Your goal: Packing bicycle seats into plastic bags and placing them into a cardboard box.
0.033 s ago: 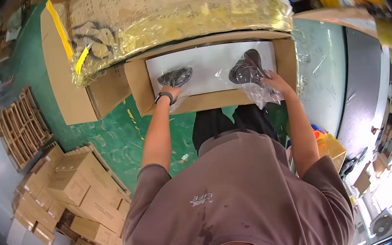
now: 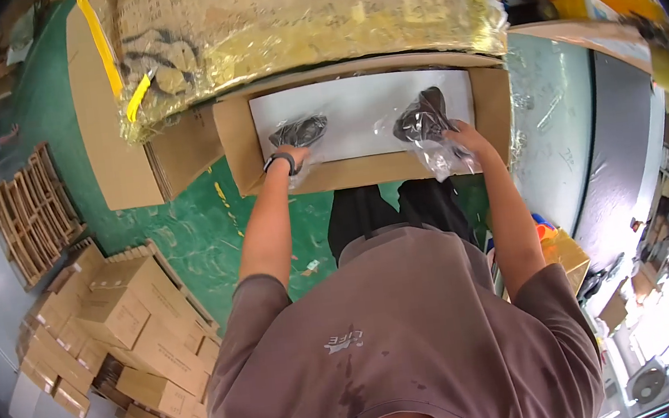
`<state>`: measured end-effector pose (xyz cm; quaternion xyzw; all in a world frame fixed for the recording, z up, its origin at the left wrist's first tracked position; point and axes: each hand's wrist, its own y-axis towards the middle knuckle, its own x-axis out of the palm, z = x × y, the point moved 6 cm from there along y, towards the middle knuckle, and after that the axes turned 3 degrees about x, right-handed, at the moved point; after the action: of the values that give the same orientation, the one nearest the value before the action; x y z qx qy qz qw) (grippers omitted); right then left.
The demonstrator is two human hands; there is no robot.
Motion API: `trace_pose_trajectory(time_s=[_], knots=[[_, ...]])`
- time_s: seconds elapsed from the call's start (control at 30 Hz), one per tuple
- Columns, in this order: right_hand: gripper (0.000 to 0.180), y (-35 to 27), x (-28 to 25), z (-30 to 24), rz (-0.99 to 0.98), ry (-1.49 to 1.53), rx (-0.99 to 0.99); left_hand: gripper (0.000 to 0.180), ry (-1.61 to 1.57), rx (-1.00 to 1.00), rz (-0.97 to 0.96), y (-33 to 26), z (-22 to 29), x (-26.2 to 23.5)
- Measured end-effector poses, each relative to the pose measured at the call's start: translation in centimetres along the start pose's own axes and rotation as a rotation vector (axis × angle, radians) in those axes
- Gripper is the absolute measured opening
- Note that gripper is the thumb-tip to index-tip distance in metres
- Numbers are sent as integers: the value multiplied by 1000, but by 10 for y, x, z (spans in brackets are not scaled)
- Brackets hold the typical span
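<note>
My left hand (image 2: 293, 157), with a dark band on its wrist, is closed on the near edge of a dark rounded thing in clear plastic (image 2: 303, 132). My right hand (image 2: 468, 139) grips a dark saddle-shaped thing in a clear plastic bag (image 2: 423, 119), its loose plastic hanging below the fingers. Both wrapped things are at a white sheet (image 2: 361, 115) inside an open cardboard box (image 2: 347, 176). Fingertips are partly hidden by plastic, and I cannot tell the exact kind of either thing.
Beyond the box lies a large taped carton (image 2: 288, 16), with a yellow cutter (image 2: 138, 98) and patterned gloves (image 2: 165, 63) on it. A grey surface (image 2: 552, 126) is to the right. Stacked cartons (image 2: 144, 313) and a wooden pallet (image 2: 38, 214) stand at left.
The right-hand wrapped thing has shifted slightly nearer and turned a little, and its loose plastic has moved. The left hand stays almost in place.
</note>
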<state>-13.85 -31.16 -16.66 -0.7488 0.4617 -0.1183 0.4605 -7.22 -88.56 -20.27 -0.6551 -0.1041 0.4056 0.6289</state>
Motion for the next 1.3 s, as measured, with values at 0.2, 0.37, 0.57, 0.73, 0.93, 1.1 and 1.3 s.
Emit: trace_pose_trajectory(time_s=[0.2,0.37,0.57,0.73,0.93,1.1,1.3], knots=[[51,66,87,38,102,-135,283,78,82,-24,-108,47,-72,2],[40,25,185,-47,-283,820,233,46,452,186,227,22,-60,-52],[71,106,309,-74,-410,765,84,37,1356,911,327,40,21,-62],[88,138,383,-75,-381,-636,-93,69,741,763,366,70,-24,-48],[56,37,349,-83,-191,-564,-250,73,386,691,253,11,-49,49],[61,-124,186,-49,234,-192,-534,80,301,841,364,-67,53,114],[61,-372,23,116,653,353,-221,78,342,1252,313,-228,263,217]])
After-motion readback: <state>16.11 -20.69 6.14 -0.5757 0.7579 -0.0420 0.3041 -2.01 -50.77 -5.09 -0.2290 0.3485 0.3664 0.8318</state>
